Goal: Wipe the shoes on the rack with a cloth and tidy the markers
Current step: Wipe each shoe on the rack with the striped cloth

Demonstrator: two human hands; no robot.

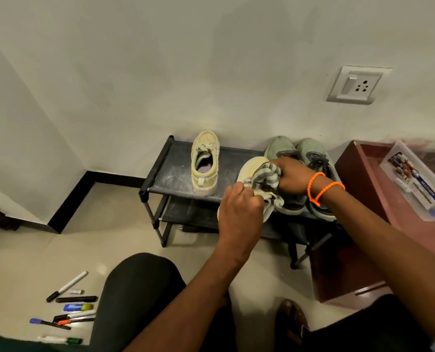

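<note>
indoors, dusty black rack (175, 179), pale wall (135, 72), tiled floor (33, 262)

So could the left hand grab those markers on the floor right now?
Probably not yet. The left hand grips the pale shoe the cloth is wiping. The markers lie uncovered beyond the left knee, so it must let go first.

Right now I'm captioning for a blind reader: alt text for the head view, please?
The left hand holds a pale shoe while the right hand rubs it with a striped cloth, over a black rack. Markers lie scattered on the floor.
</note>
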